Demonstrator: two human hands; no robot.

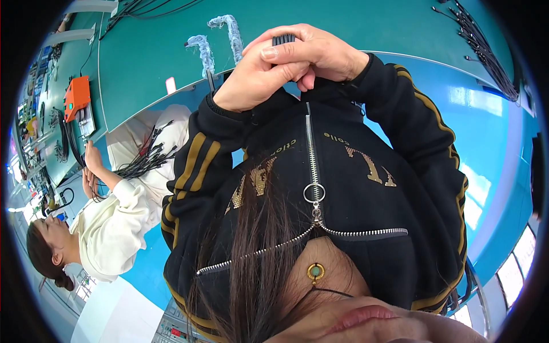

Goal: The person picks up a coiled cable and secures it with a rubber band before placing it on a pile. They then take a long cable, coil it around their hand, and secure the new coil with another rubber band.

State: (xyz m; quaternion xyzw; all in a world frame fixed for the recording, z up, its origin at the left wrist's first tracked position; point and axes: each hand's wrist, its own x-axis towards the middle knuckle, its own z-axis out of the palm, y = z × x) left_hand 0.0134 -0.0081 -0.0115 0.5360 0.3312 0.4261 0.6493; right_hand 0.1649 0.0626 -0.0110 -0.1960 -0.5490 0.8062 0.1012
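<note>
the green bench (148,63) stretches ahead of you, a co-worker (114,223) beside it on your left. your left hand (257,77) and right hand (320,51) close together, gripping a black cable bundle (283,39) above your jacket (343,188).

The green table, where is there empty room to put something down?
The green table is bare in its middle, between the two white wrapped bundles and the black cables at its right edge. A smaller bare patch lies between the orange box and those bundles. It is crowded by the orange box, where a co-worker's hand handles black wires.
</note>
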